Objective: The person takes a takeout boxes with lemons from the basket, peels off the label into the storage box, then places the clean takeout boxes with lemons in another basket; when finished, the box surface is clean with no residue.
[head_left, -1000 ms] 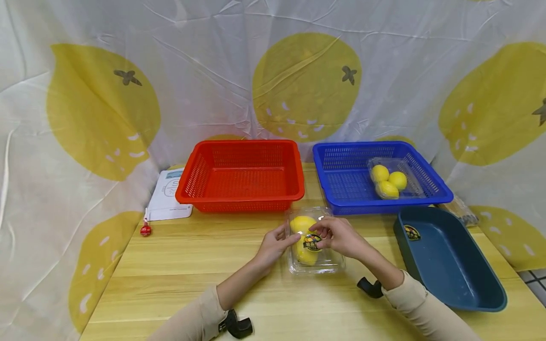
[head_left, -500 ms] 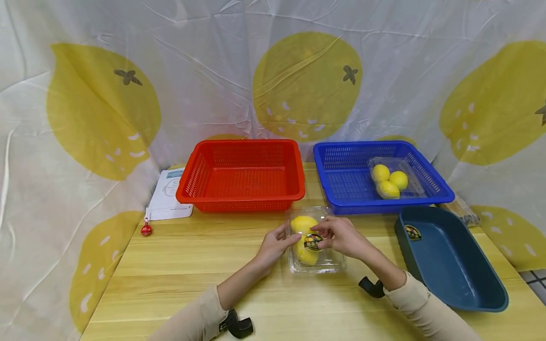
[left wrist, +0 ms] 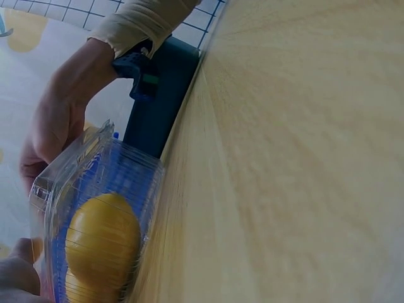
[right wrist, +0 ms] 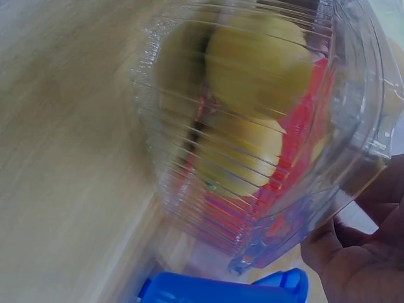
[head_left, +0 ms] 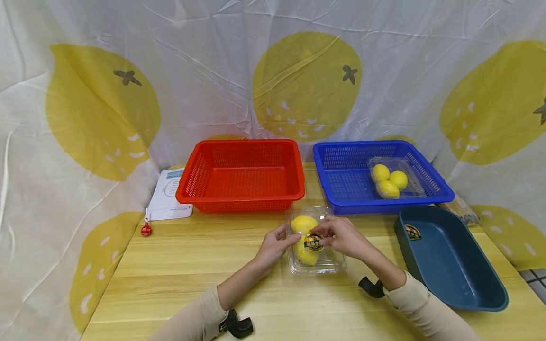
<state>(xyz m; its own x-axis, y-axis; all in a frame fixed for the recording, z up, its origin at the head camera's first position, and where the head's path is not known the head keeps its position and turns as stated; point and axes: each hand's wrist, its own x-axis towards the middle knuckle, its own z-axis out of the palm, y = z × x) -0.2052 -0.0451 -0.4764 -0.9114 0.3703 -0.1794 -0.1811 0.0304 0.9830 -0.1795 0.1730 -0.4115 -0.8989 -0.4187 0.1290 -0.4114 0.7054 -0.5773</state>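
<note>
A clear plastic clamshell box (head_left: 322, 266) with yellow lemons (head_left: 304, 224) inside is on the wooden table in front of me. My left hand (head_left: 273, 246) grips its left side, the thumb lying on the lid. Over the lid, my right hand (head_left: 343, 237) has its bent index finger and thumb at the edges of a dark round sticker (head_left: 313, 243) with coloured fruit print. In the right wrist view, fingers of the right hand (right wrist: 363, 252) are close to the lid's edge. The left wrist view catches a lemon (left wrist: 103, 237) through the ribbed wall.
A red basket (head_left: 240, 206) stands behind the box. To its right, a blue basket (head_left: 350, 208) holds another clamshell with 3 lemons (head_left: 388, 182). A dark teal tub (head_left: 448, 255) with a sticker sheet is on the right. White paper (head_left: 170, 196) and a red bell (head_left: 146, 230) lie left.
The right thumb has shifted slightly to the right, so more of the sticker's face shows. The box and left hand have hardly moved.
</note>
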